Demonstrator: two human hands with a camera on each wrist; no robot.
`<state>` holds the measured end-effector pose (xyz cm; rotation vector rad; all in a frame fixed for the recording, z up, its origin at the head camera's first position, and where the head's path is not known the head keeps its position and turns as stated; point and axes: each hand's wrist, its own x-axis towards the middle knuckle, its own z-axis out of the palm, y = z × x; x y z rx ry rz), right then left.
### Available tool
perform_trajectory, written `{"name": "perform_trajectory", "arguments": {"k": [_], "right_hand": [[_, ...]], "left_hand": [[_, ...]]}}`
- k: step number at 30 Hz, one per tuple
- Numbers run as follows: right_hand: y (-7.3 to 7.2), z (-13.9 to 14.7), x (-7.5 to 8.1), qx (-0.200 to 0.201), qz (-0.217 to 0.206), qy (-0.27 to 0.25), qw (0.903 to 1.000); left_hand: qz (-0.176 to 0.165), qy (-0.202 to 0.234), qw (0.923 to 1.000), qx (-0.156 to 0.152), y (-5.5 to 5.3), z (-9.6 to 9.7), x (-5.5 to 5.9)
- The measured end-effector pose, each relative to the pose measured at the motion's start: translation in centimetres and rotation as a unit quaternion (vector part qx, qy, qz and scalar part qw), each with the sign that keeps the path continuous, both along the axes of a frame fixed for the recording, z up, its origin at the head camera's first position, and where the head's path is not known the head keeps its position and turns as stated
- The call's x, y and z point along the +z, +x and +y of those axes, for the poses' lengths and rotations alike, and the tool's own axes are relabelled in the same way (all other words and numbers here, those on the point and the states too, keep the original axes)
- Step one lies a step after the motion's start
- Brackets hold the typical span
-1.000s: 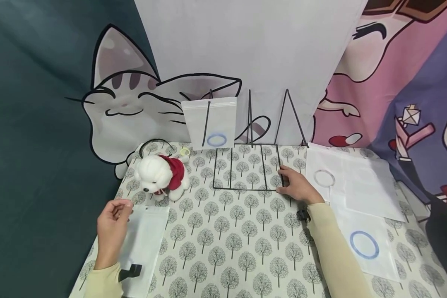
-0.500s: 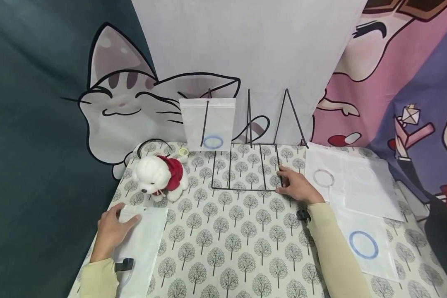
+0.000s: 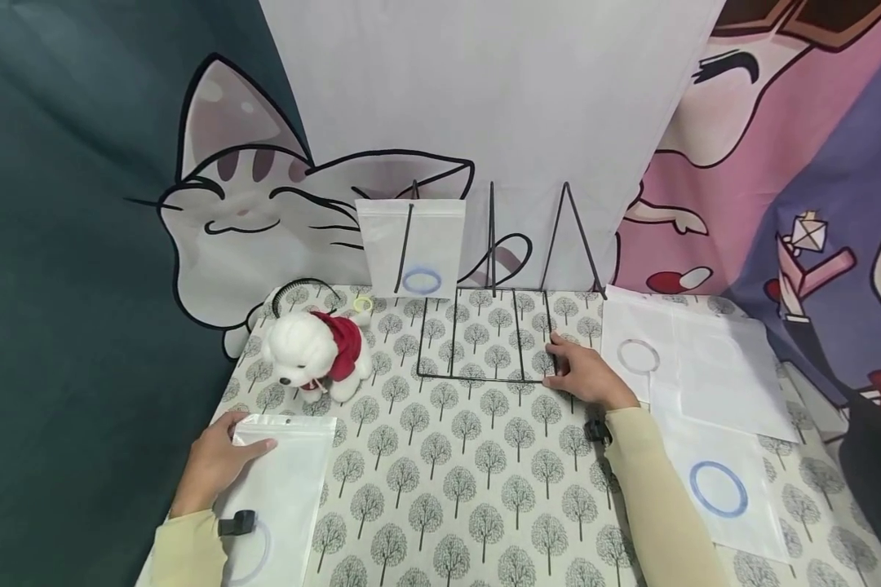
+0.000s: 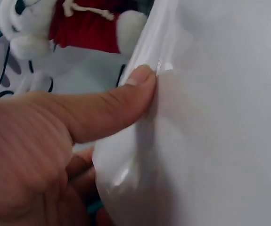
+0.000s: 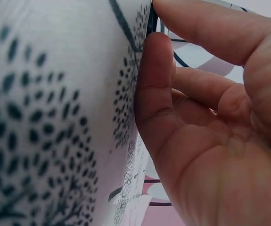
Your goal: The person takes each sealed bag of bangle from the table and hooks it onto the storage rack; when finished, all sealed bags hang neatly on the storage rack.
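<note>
My left hand [image 3: 213, 465] is at the upper left corner of a white zip bag [image 3: 294, 473] lying at the table's left front; a pale ring shows faintly in it. In the left wrist view, the thumb [image 4: 111, 101] presses on the bag's face while the other fingers sit behind its edge, pinching it. My right hand [image 3: 587, 375] grips the right side of a black wire display rack [image 3: 493, 244]; up close, its fingertips meet at a dark wire. On the rack's left hook hangs another white zip bag [image 3: 433, 236] with a blue ring inside.
A white plush dog [image 3: 301, 346] in red stands behind the left bag, with a black headband [image 3: 294, 285] and a small yellow ring [image 3: 363, 304] beyond it. More flat white bags [image 3: 734, 375] lie at the right, overlapping, one with a blue ring [image 3: 718, 489]. Printed curtains back the table.
My left hand has turned and come down from above the bag, its thumb now spread over the top edge. The right hand stays on the rack.
</note>
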<state>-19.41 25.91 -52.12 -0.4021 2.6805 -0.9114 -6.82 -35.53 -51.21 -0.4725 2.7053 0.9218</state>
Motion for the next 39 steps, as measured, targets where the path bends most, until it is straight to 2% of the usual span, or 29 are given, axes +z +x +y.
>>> {"name": "perform_trajectory", "arguments": {"k": [6, 8, 11, 15, 19, 22, 26, 30, 34, 39], "right_hand": [[0.1, 0.0, -0.1, -0.004, -0.004, 0.003, 1.0000], [0.1, -0.1, -0.1, -0.007, -0.004, 0.007, 0.9999], [0.0, -0.1, 0.0, -0.002, 0.001, 0.006, 1.0000], [0.0, -0.2, 0.0, 0.001, 0.004, 0.005, 1.0000], [0.1, -0.2, -0.2, 0.001, 0.001, 0.008, 1.0000], [0.2, -0.1, -0.2, 0.001, 0.001, 0.011, 0.9999], [0.2, -0.1, -0.2, 0.000, 0.004, 0.012, 0.9999], [0.2, -0.1, -0.2, -0.001, 0.005, 0.012, 0.9999], [0.3, -0.1, -0.3, -0.001, 0.001, 0.018, 0.9998], [0.2, -0.2, -0.1, 0.002, 0.009, 0.019, 0.9998]], "left_hand": [[0.005, 0.050, 0.9980, -0.038, 1.0, 0.0, 0.4], [0.007, 0.082, 0.9957, -0.042, 1.3, 0.3, 0.7], [0.024, 0.131, 0.9899, -0.049, 1.8, 0.8, 1.5], [0.039, 0.201, 0.9773, -0.056, 2.6, 1.4, 2.6], [0.052, 0.233, 0.9695, -0.056, 3.3, 2.5, 3.9], [0.083, 0.231, 0.9667, -0.074, 3.4, 3.6, 5.0], [0.142, 0.221, 0.9603, -0.094, 3.2, 5.3, 6.2], [0.203, 0.230, 0.9469, -0.096, 3.0, 6.9, 7.1], [0.259, 0.252, 0.9265, -0.106, 2.7, 8.6, 7.9], [0.290, 0.264, 0.9130, -0.111, 2.1, 10.7, 8.7]]}}
